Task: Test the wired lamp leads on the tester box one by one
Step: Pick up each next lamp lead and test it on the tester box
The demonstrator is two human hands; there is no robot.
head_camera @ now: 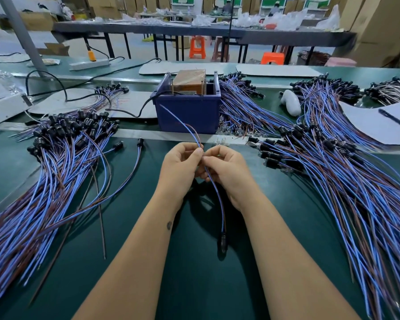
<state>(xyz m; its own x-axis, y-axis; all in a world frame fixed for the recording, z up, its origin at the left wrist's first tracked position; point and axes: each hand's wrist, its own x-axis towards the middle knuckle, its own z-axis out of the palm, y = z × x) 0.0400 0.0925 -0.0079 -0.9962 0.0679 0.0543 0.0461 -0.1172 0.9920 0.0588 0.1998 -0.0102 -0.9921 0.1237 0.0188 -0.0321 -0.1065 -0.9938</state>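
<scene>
Lamp lead (214,188): blue and brown twin wire, black socket hanging low. Your left hand (183,167) and right hand (224,168) pinch it mid-length, before the blue tester box (187,112).

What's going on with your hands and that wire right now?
Left hand and right hand both pinching one lead. Tester box ahead, path clear.

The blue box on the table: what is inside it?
Inside the blue box stands a brown unit wrapped in clear film, with a black cable entering. Its lower part is hidden by the walls.
</scene>
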